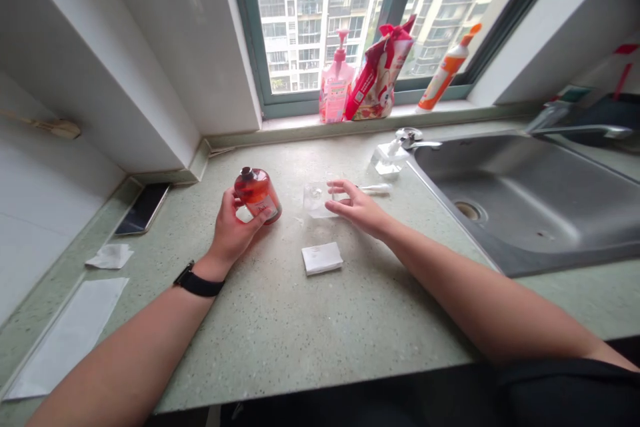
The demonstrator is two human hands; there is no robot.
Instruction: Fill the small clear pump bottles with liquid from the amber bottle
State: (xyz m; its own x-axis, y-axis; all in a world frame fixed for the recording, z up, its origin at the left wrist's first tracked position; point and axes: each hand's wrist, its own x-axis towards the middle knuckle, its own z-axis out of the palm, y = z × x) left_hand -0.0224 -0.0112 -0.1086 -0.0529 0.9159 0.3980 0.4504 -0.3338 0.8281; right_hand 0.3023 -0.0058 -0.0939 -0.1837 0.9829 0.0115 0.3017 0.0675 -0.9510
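My left hand (pixel 239 223) is wrapped round an orange-red bottle (pixel 260 192) with a dark open neck and a pale label. The bottle tilts a little on or just above the counter. My right hand (pixel 354 207) has its thumb and fingers apart at the right edge of a small clear plastic container (pixel 315 201). Whether the fingertips touch it, I cannot tell. Behind that hand lies a thin whitish stick-like item (pixel 377 189), partly hidden. A folded white tissue or cloth (pixel 323 258) rests on the counter between my hands, closer to me.
On the right is a steel sink (pixel 525 207), with a clear pump dispenser (pixel 393 155) beside it. A pink pump bottle (pixel 334 90), a red bag (pixel 383 73) and an orange-white bottle (pixel 445 77) line the windowsill. A phone (pixel 143 209) and white paper sheets (pixel 70 333) lie left.
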